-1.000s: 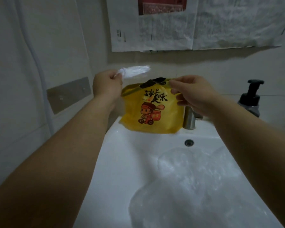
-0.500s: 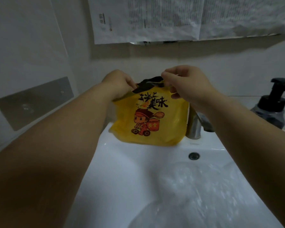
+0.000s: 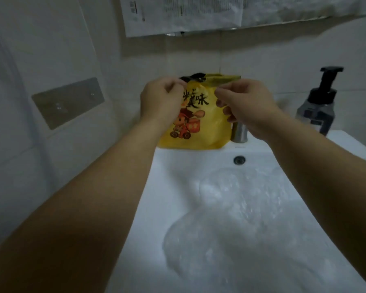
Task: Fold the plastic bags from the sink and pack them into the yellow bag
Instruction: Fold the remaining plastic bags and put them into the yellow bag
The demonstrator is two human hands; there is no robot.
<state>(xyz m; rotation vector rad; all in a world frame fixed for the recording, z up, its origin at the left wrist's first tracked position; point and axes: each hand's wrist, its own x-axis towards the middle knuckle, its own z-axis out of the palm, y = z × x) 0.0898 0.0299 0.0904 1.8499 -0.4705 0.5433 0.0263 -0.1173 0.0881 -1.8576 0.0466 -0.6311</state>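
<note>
Head view: left hand [image 3: 159, 100] and right hand [image 3: 245, 102] meet at the mouth of the yellow bag [image 3: 201, 132], which stands under them on the back rim of the sink [image 3: 178, 166]. Each hand has its fingers curled and pinches the bag's top edge; nothing else shows in either. Loose plastic bags [image 3: 230, 218] lie in the basin, below the hands and nearer the person. Judged step: packing. The next move calls for letting go, reaching down for one loose bag and folding it.

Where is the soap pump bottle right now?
In the head view, the soap pump bottle stands far right at the sink's back corner, right of the faucet and yellow bag.
</note>
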